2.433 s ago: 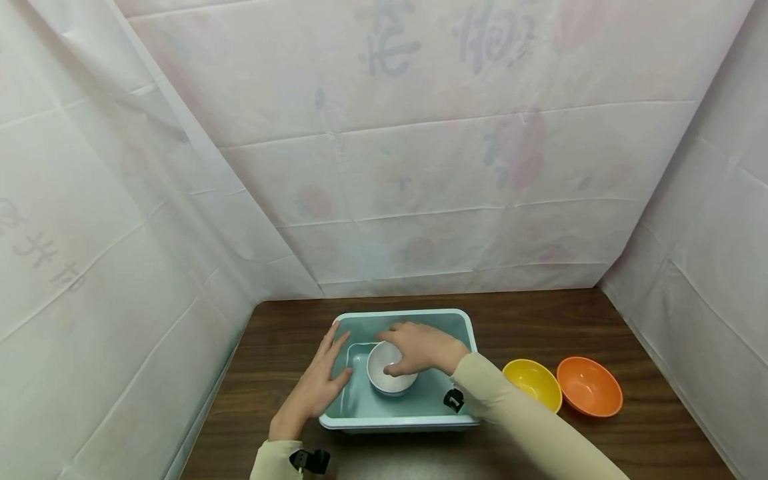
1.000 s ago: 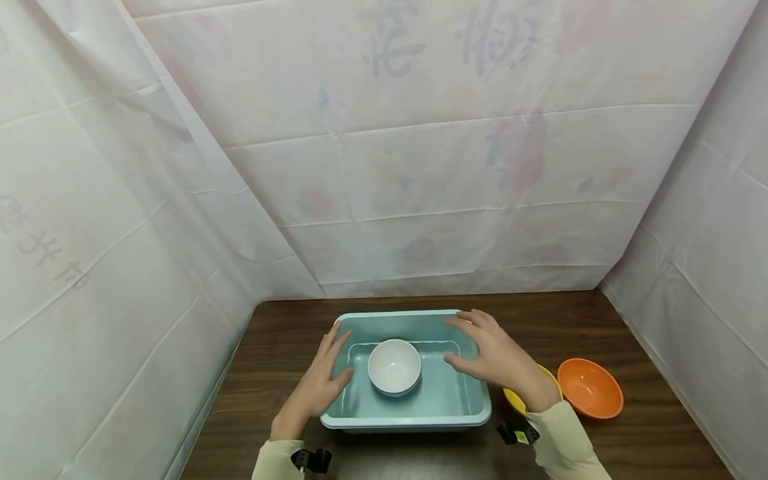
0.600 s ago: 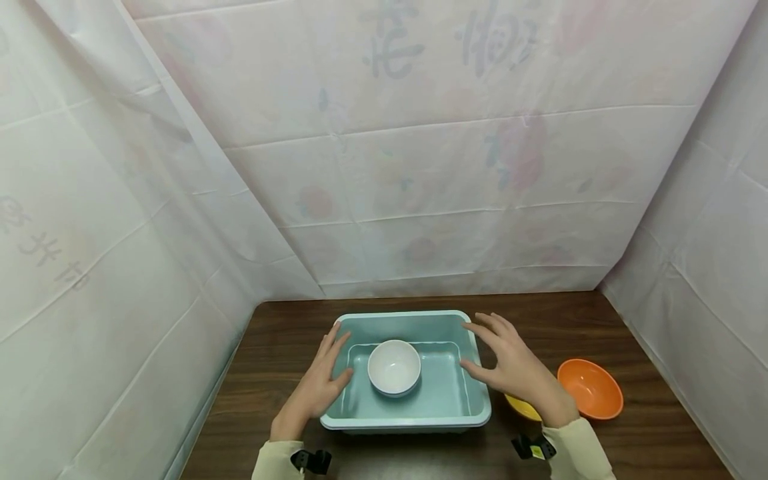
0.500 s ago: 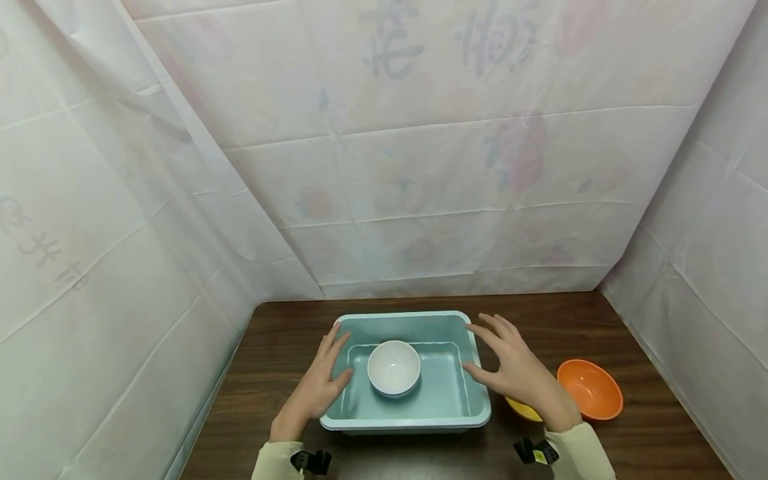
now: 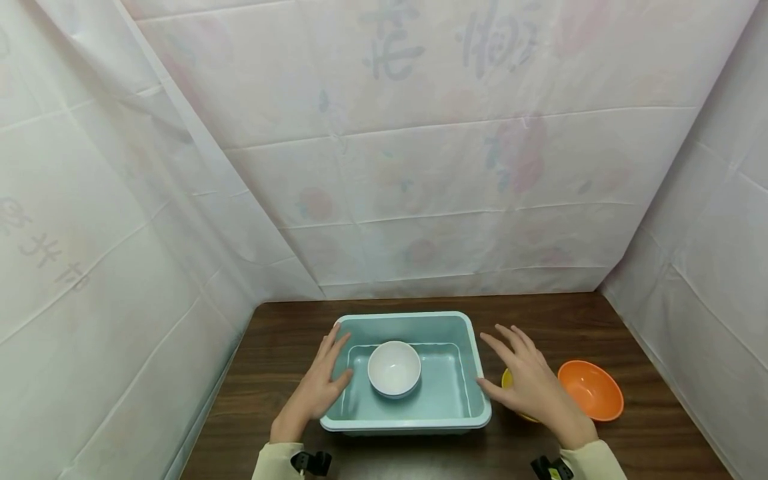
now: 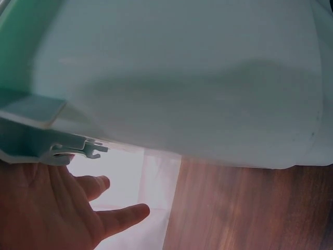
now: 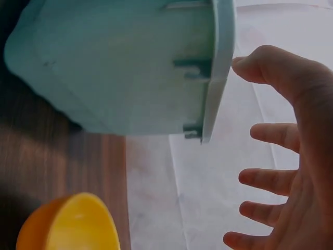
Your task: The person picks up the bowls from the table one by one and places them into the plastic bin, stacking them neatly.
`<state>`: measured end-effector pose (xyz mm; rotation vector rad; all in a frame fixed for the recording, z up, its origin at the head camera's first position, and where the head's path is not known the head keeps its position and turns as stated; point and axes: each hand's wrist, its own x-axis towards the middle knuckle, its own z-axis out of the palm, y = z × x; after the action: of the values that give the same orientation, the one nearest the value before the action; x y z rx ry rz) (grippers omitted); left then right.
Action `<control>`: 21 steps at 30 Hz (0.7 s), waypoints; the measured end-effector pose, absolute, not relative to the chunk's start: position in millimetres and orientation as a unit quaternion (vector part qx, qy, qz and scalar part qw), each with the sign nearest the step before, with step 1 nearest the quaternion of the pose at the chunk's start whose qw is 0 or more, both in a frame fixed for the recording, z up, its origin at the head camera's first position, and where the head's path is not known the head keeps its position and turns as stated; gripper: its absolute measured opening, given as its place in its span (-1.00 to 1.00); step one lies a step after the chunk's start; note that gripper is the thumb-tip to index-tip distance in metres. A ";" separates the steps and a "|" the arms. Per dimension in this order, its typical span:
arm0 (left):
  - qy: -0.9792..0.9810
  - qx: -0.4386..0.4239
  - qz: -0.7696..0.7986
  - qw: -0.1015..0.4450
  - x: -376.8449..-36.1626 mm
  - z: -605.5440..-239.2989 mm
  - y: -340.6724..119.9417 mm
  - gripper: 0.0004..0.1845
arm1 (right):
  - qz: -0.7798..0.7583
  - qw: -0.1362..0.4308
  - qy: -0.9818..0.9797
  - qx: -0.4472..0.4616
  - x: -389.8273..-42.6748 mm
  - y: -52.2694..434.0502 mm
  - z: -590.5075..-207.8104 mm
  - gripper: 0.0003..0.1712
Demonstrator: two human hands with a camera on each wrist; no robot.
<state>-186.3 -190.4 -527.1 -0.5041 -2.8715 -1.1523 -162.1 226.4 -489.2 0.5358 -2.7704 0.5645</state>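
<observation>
Low in the head view, the left hand (image 5: 315, 392) rests flat-fingered on the teal tub's (image 5: 414, 421) left rim; the right hand (image 5: 534, 390) hovers spread beside its right rim, over the yellow bowl (image 7: 70, 224). The tub looks light, stiff and smooth, best gripped under both lips. Further back, a white bowl (image 5: 393, 368) sits loose inside.

faint mirrored characters show through the white sheeting (image 5: 420, 40) on the walls, none of them legible
</observation>
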 end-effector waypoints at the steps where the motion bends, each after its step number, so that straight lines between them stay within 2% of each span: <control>1: -0.915 -0.161 -0.369 0.003 -186.4 -527.1 -190.4 -0.27 | 0.194 0.134 -0.954 0.183 -161.6 228.5 -490.5 -0.11; 14: -0.914 -0.164 -0.371 0.009 -186.1 -527.8 -190.4 -0.27 | 0.189 0.155 -0.953 0.179 -159.0 253.6 -506.9 -0.02; 21: -0.915 -0.160 -0.372 0.008 -186.0 -527.6 -189.5 -0.27 | 0.181 0.146 -0.955 0.183 -159.2 261.3 -523.0 0.03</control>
<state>-186.0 -189.5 -527.6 -0.4993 -2.8585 -1.1614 -159.2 261.3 -523.0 0.5277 -2.7502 0.5226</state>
